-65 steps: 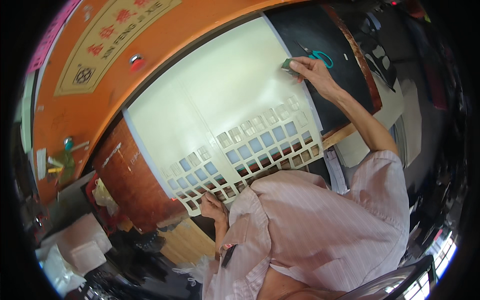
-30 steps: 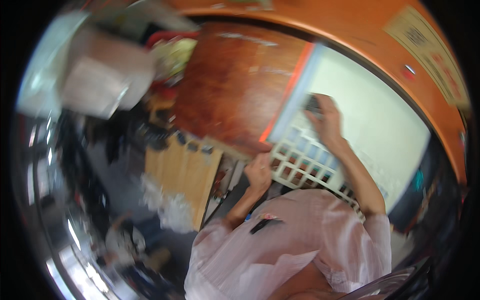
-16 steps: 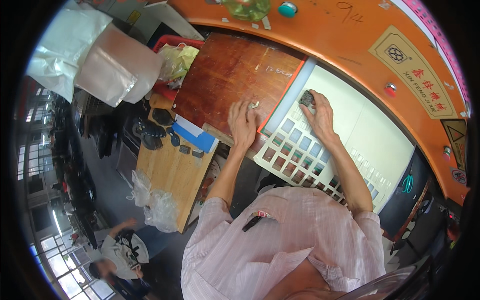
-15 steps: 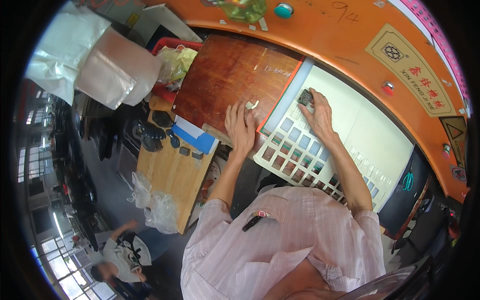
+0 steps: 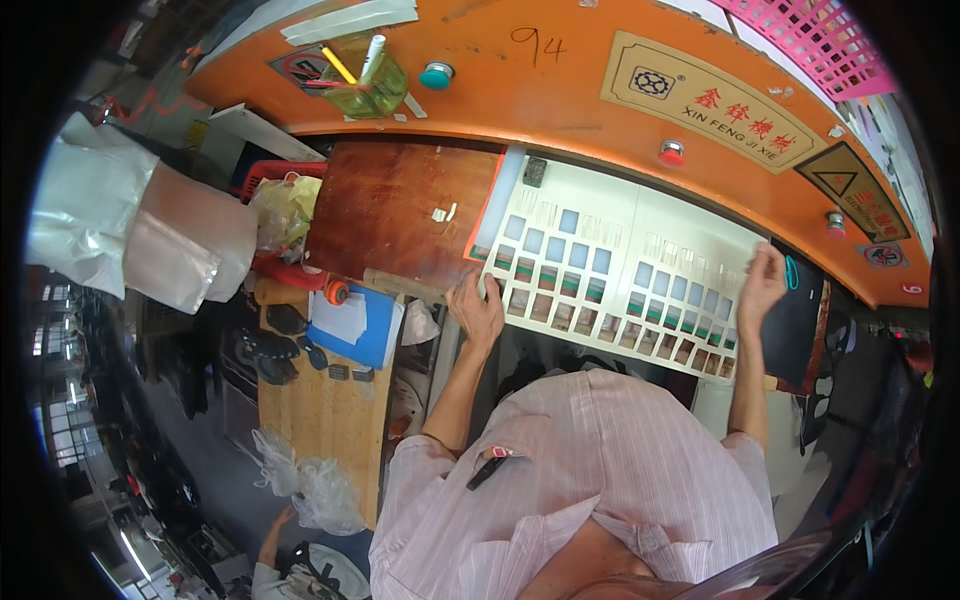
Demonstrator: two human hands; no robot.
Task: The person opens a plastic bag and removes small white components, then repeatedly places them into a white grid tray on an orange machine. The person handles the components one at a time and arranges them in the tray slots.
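Cream sheet point(image 5: 640, 207) with rows of rectangular cutouts lies flat before the orange machine point(image 5: 480, 85); long axis left to right, right end slanting nearer the person, open cutouts along the near edge. Dark block point(image 5: 535, 172) on its far left corner. Left hand point(image 5: 475, 305) at near left corner, thumb and fingers apart; contact unclear. Right hand point(image 5: 765, 278) by right end, fingers curled, blurred; can't tell if clamped on anything. Green translucent cup point(image 5: 378, 100): pens inside. Red basket point(image 5: 250, 180): yellowish plastic bag point(image 5: 285, 210).
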